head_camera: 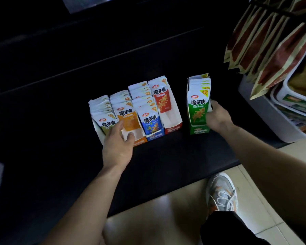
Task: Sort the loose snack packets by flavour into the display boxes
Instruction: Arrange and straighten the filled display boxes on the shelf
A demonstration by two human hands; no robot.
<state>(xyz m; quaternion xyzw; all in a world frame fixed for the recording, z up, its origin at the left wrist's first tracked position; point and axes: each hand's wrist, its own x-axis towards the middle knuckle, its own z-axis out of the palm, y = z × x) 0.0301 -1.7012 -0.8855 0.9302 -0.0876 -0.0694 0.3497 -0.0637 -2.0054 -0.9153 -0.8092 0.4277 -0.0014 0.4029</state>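
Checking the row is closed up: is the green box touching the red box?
Apart: the head view shows dark shelf between the green box and the red box.

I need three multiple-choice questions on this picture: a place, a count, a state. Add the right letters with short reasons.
1. Where does the green box stand?
A) apart, right of the other boxes
B) in the middle of the row
C) on the floor
2. How many display boxes are on the shelf?
A) three
B) five
C) seven
3. What is the right hand doing?
A) hanging free
B) gripping the green box
C) holding a loose packet
1 A: a gap parts it from the others. 2 B: four together, one apart. 3 B: its fingers curl round the box's side.
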